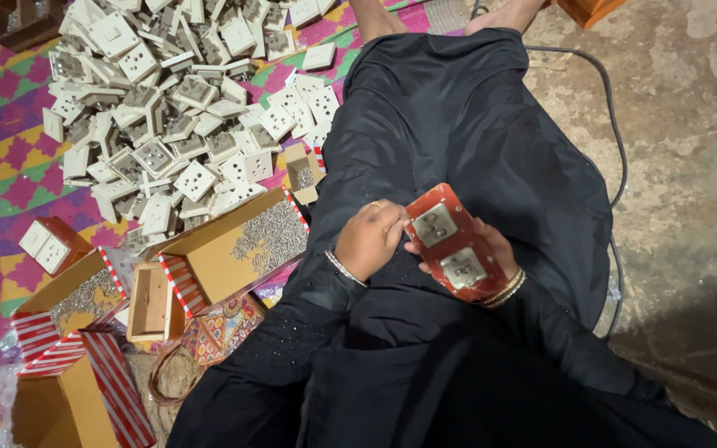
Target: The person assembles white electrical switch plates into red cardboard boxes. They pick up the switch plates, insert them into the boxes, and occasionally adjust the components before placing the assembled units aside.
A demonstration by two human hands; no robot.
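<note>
My right hand (491, 249) holds a red rectangular board (451, 242) over my lap; two white socket plates are set in it. My left hand (369, 238) has its fingers pinched at the board's upper left edge, next to the upper socket plate (435, 224). Whether something small is between those fingers is too small to tell. The lower socket plate (463, 267) lies above my right palm. Both wrists wear bangles. Black cloth (458, 124) covers my lap and legs.
A big heap of white socket plates (184, 108) lies on a patterned mat (2, 166) to the left. Open cardboard boxes of small metal screws (263, 236) (85, 294) stand beside my left knee. A black cable (616, 141) runs over bare concrete at right.
</note>
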